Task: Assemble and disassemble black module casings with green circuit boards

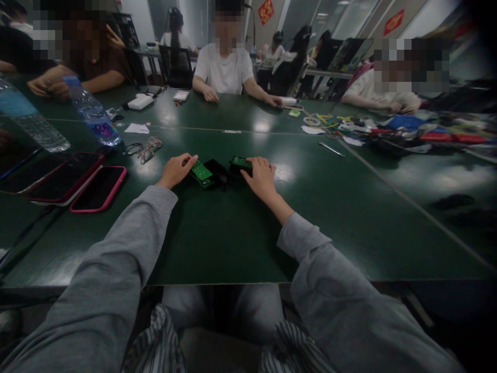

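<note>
Near the middle of the table, my left hand (177, 170) has its thumb and fingers closed on the upper left end of a green circuit board (201, 173). The board looks stacked on a second one and tilts down to the right. My right hand (261, 176) is curled round a small black case (235, 169) with a green circuit board (241, 161) showing in its top. Between both hands lies a black plastic housing part (216, 170), with a dark piece just below it that is too small to name.
Left of me are a pink-edged phone (100, 189), more phones, two water bottles (95, 111) and eyeglasses (148, 151). A wrench (332, 149) lies to the right, before a heap of cables (411, 129). Other people sit across the green table (225, 238).
</note>
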`<state>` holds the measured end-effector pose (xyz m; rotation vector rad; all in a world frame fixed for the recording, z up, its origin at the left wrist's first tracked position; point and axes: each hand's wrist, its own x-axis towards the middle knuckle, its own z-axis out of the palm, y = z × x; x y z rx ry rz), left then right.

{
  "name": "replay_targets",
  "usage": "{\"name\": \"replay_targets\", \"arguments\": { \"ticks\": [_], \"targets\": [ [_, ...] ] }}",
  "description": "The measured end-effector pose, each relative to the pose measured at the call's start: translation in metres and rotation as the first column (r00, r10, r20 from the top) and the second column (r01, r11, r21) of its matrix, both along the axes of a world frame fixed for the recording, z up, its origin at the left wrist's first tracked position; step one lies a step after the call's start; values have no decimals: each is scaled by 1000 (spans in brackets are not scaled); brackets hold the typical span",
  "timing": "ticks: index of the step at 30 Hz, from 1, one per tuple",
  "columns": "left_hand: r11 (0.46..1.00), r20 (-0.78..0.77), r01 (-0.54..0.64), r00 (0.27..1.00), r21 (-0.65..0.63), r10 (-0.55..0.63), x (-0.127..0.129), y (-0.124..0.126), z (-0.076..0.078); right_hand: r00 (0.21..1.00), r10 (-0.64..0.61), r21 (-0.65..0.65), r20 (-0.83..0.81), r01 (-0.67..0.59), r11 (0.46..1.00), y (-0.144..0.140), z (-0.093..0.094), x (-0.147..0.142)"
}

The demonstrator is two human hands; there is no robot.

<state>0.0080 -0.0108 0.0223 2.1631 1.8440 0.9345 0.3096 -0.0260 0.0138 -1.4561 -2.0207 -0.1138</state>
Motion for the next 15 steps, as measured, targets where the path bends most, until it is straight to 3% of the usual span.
{"name": "replay_targets", "arguments": {
  "ticks": [5,15],
  "targets": [
    [1000,-8,-10,1000,-10,10,1,0,1,999,-34,-35,-23,34,999,6,1,6],
    [999,-29,-17,999,36,18,-1,5,-5,999,30,-80,-27,-32,996,5,-2,7]
  ]
}}
